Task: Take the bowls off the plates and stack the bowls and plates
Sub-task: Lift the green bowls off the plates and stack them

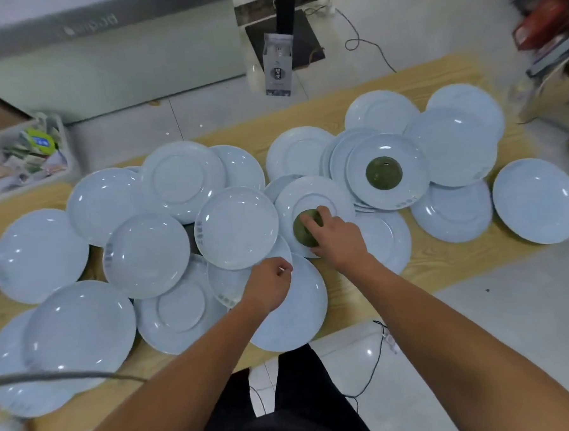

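Two green bowls sit upside down among many pale blue plates that overlap across a wooden table [444,268]. The near bowl [301,233] rests on an upturned plate [321,192] at the centre of the spread. The right hand [335,237] reaches over it from the right, fingers curled across its base in a grasp. The far bowl [383,172] stands untouched on the top plate [385,145] of a short stack, farther back and to the right. The left hand [270,287] lies with fingers curled over a front plate [298,316] at the table's near edge, knuckles close to the rims of neighbouring plates. Whether it pinches a rim or grasps nothing cannot be told. Some plates lie face up, others base up. Beyond the table, on the tiled floor, are a white crate [26,156] of clutter at left and a black stand [283,7] with a card [278,67] hanging from it.
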